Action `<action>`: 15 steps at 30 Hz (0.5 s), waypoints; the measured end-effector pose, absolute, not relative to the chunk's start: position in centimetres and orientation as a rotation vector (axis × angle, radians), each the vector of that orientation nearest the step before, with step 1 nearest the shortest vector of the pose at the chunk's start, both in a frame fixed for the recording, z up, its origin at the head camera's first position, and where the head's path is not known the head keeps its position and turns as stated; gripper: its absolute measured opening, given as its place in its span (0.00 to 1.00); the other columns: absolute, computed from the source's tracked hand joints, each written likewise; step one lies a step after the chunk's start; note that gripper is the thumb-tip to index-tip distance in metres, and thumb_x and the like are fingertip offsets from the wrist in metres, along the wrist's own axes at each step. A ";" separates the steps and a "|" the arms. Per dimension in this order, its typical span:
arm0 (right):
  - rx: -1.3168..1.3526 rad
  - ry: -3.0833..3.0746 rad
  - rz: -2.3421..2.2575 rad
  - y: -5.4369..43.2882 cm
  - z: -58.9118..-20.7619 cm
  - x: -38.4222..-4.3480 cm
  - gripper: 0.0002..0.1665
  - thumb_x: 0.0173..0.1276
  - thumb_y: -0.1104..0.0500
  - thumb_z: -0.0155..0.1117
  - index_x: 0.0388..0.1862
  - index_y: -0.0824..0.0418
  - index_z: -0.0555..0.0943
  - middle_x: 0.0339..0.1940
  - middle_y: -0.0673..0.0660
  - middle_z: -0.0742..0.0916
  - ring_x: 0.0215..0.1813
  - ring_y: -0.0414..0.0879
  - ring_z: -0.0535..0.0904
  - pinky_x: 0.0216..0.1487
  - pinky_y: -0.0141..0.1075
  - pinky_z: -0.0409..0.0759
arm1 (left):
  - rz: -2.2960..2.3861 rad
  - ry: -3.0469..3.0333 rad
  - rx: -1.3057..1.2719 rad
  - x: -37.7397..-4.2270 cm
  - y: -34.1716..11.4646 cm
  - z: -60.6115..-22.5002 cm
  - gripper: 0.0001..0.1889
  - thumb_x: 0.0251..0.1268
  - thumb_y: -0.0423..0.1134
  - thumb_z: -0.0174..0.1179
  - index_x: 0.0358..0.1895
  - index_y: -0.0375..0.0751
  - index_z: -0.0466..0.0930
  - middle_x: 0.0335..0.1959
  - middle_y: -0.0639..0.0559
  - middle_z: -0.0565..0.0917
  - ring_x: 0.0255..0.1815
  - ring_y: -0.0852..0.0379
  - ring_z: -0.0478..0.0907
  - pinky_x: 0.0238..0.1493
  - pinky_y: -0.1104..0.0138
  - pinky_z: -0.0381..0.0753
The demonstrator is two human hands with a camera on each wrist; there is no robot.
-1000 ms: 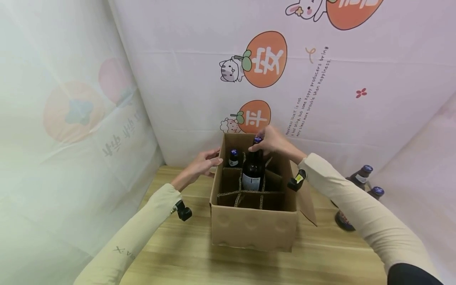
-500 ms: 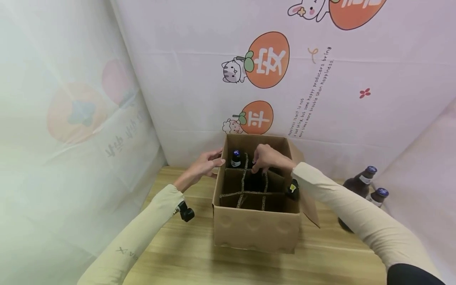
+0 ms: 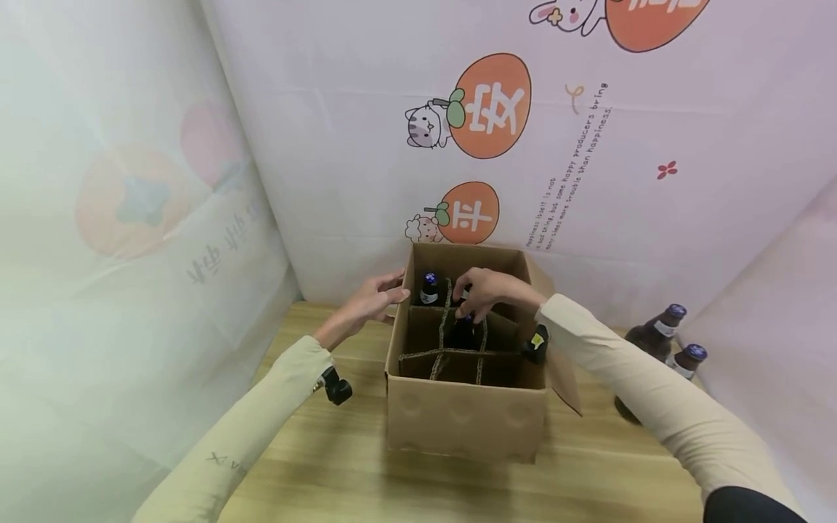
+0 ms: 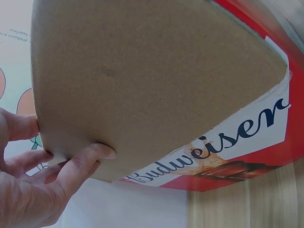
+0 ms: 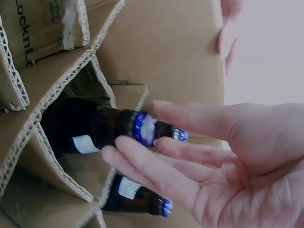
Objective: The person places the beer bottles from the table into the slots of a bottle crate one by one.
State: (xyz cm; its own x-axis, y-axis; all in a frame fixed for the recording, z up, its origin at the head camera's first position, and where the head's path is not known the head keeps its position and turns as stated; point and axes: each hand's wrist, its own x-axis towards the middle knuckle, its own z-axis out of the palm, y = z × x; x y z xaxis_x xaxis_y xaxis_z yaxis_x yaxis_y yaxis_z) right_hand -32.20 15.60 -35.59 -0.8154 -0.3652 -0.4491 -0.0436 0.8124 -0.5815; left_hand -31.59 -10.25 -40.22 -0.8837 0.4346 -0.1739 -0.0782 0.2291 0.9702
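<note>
So the left hand point(image 3: 369, 299) is just pressed on the cardboard box point(image 3: 467, 425), not clenched; a blue-capped bottle point(image 3: 429, 292) sits in the far-left compartment, another dark bottle point(image 3: 463, 335) in the centre one, right hand point(image 3: 485, 292) loosely spread by its cap, not gripping, and more bottles point(image 3: 656, 333) stand off right.

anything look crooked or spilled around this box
Nothing looks spilled, but the box has two oddities: its cardboard dividers run slanted and bent, leaving the compartments uneven, and its right-hand flap sticks out at an angle.
</note>
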 end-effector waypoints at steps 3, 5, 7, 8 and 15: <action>-0.319 2.432 -0.758 15.9 -34.8 -32.3 0.23 0.73 0.64 0.70 0.63 0.72 0.78 0.43 0.64 0.89 0.43 0.56 0.90 0.51 0.45 0.92 | 1.693 2.100 0.340 -31.7 -10.2 -40.1 0.37 0.79 0.38 0.56 0.85 0.43 0.51 0.85 0.37 0.55 0.77 0.34 0.68 0.57 0.50 0.89; -0.338 2.429 -0.768 16.1 -34.4 -32.4 0.21 0.73 0.63 0.70 0.60 0.71 0.79 0.42 0.64 0.90 0.46 0.59 0.90 0.51 0.46 0.92 | 1.695 2.095 0.343 -31.8 -10.1 -40.1 0.37 0.80 0.38 0.56 0.85 0.42 0.51 0.85 0.37 0.55 0.77 0.34 0.67 0.57 0.50 0.90; -0.365 2.427 -0.792 16.4 -34.2 -32.5 0.18 0.73 0.62 0.69 0.57 0.71 0.81 0.41 0.65 0.91 0.47 0.62 0.90 0.51 0.48 0.92 | 1.696 2.095 0.346 -31.8 -10.1 -40.1 0.37 0.80 0.38 0.56 0.85 0.42 0.50 0.85 0.37 0.55 0.77 0.34 0.67 0.57 0.50 0.90; -0.381 2.434 -0.801 16.5 -34.1 -32.5 0.17 0.73 0.62 0.69 0.56 0.70 0.81 0.40 0.66 0.91 0.47 0.62 0.90 0.51 0.48 0.92 | 1.697 2.093 0.346 -31.7 -10.0 -40.1 0.37 0.80 0.37 0.56 0.85 0.42 0.50 0.85 0.36 0.55 0.77 0.34 0.67 0.57 0.50 0.90; -0.479 2.474 -0.873 17.8 -33.2 -32.4 0.13 0.75 0.67 0.64 0.53 0.75 0.81 0.41 0.67 0.91 0.38 0.49 0.89 0.48 0.46 0.93 | 1.690 2.108 0.328 -31.4 -9.8 -39.8 0.36 0.80 0.37 0.55 0.85 0.42 0.50 0.84 0.37 0.56 0.77 0.34 0.67 0.59 0.48 0.88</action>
